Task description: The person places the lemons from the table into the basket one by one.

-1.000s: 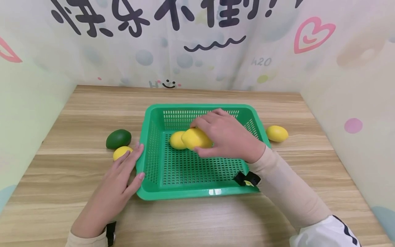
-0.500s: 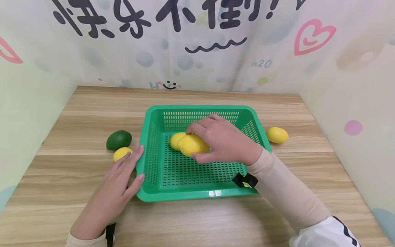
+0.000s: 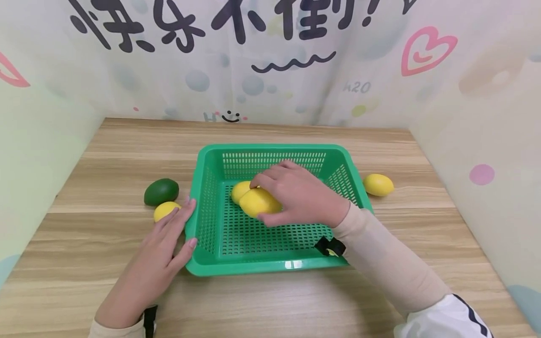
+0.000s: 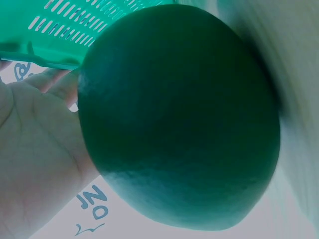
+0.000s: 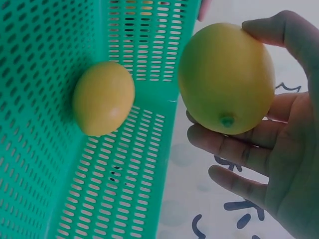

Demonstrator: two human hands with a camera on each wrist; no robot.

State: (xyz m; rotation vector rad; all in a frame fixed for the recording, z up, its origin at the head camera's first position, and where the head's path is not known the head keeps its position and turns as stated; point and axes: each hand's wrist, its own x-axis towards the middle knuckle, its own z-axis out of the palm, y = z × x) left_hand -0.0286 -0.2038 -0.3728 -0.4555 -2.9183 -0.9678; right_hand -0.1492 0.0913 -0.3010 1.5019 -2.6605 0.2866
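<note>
Fingers of your right hand [image 3: 297, 195] curl round the upper lemon [image 3: 258, 203] over the basket [image 3: 253, 268], left hand [image 3: 158, 258] straight-fingered; a high release may knock the lower lemon [image 5: 103, 98].

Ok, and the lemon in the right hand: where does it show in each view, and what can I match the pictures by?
Head: held lemon just below the picture's middle, in the right hand.
Left wrist: not in it.
Right wrist: held lemon in the upper right part.
Shared landmark: the green basket, partly visible in both wrist views.
</note>
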